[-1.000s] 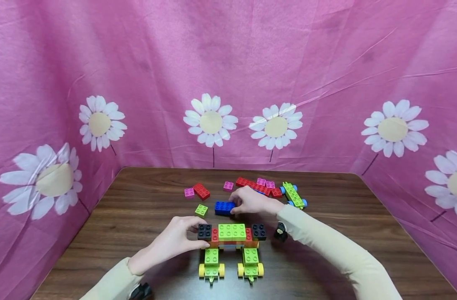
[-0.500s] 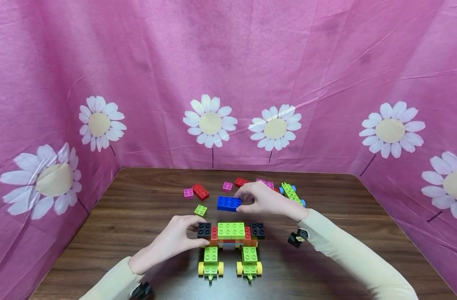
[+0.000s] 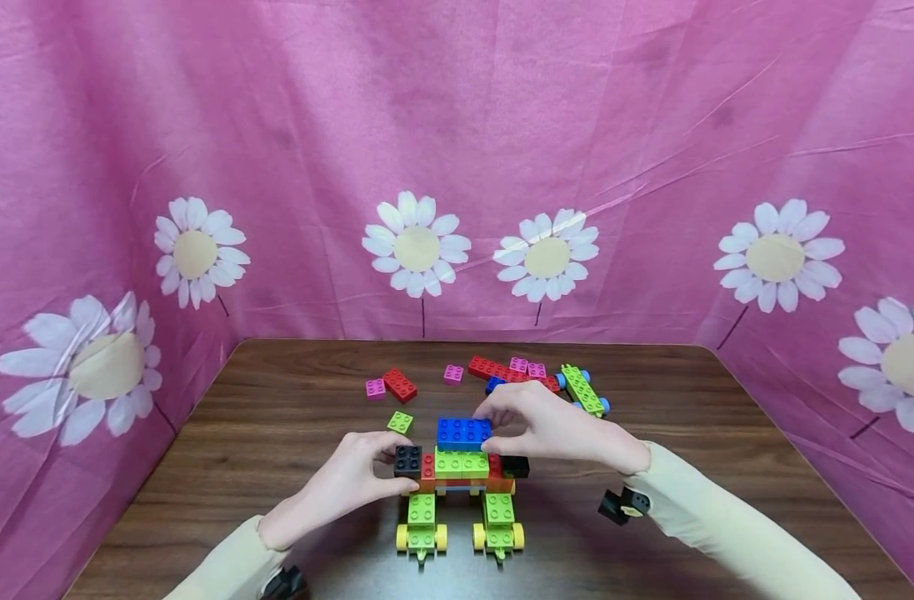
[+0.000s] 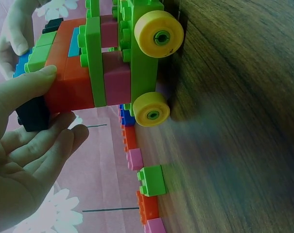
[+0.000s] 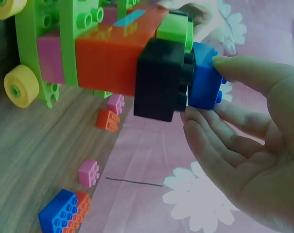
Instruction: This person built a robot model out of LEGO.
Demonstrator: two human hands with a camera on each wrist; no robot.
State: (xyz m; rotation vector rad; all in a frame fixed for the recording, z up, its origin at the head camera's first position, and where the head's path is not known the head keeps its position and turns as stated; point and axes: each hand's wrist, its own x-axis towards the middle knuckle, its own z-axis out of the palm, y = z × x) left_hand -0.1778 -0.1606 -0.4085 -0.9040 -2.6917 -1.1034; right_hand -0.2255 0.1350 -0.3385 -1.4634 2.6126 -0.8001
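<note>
A toy vehicle of building bricks stands on the table, its red bricks (image 4: 74, 80) topped by light green ones (image 3: 461, 464) and black ones at both ends. Underneath are light green wheel bases with yellow wheels (image 3: 520, 535). My left hand (image 3: 349, 468) grips the left black brick (image 3: 407, 460) between thumb and fingers. With thumb and fingertips my right hand (image 3: 550, 423) pinches a blue brick (image 3: 464, 434) by its right end. That brick sits right at the studs of the light green bricks. The right black brick (image 5: 160, 80) is partly covered by the right hand in the head view.
Behind the vehicle lie a loose light green brick (image 3: 400, 422), a red brick (image 3: 400, 385) and pink bricks (image 3: 453, 373). Farther right are a long red brick (image 3: 494, 367), another blue brick (image 3: 494, 384) and a light green wheel base (image 3: 582, 390) with blue wheels.
My right hand has lifted the blue brick off the table and brought it toward me, over the middle of the vehicle. The left hand has kept its grip on the black brick.
</note>
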